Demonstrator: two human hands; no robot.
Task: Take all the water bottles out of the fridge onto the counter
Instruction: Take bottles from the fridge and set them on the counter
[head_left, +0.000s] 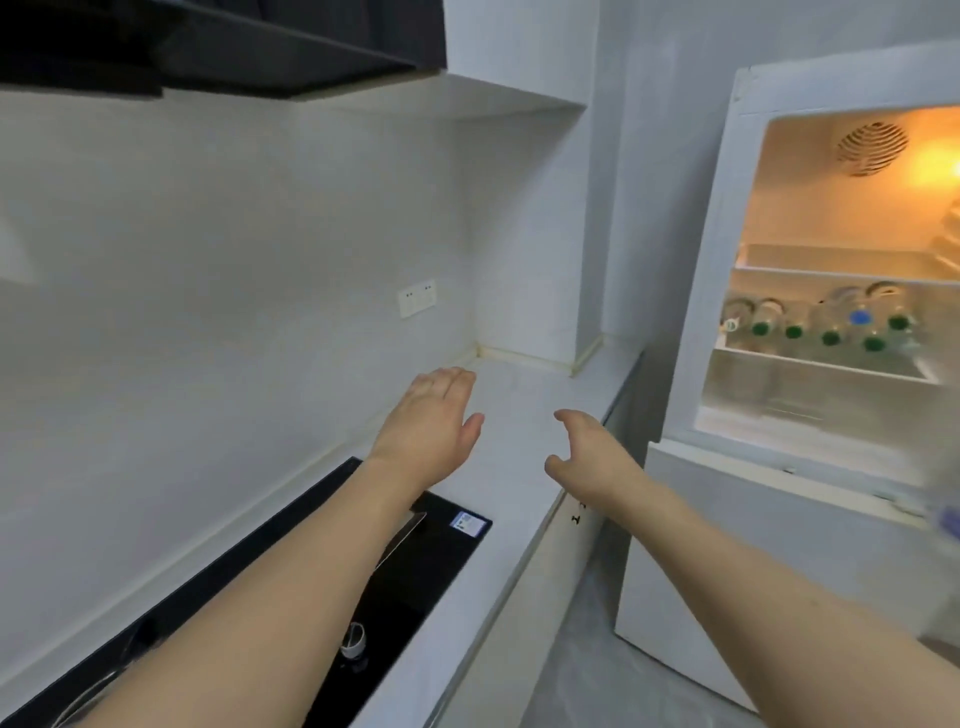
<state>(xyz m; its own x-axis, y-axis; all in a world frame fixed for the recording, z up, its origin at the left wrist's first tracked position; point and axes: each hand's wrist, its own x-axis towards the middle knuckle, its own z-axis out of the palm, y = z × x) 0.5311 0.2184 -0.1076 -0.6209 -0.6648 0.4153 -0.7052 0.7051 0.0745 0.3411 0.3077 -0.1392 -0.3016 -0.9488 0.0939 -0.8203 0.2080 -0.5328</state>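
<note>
Water bottles (818, 325): a cluster lying on their sides on the middle shelf (826, 362) of the open fridge (737, 270) at the right, long axes running front to back, caps pointing out toward the near side. Caps counted: five green, one blue, one pale at the far left; some bottles are stacked and overlap, so the full bottle count cannot be told. Upper shelf (841, 270): one, above the bottles, under a lit interior with a round vent. Counter (524, 410): white, running from near left to the far corner, its right end stopping just beside the fridge's left wall; its front edge runs diagonally under the right hand. Left hand (428, 431): one, fingers straight and together, thumb apart, held over the counter, holding nothing. Right hand (589, 454): one, fingers loosely curled and spread, over the counter's front edge, holding nothing. Black cooktop (415, 587): one, set into the near counter. Wall outlet (417, 298): one double plate, far wall.
</note>
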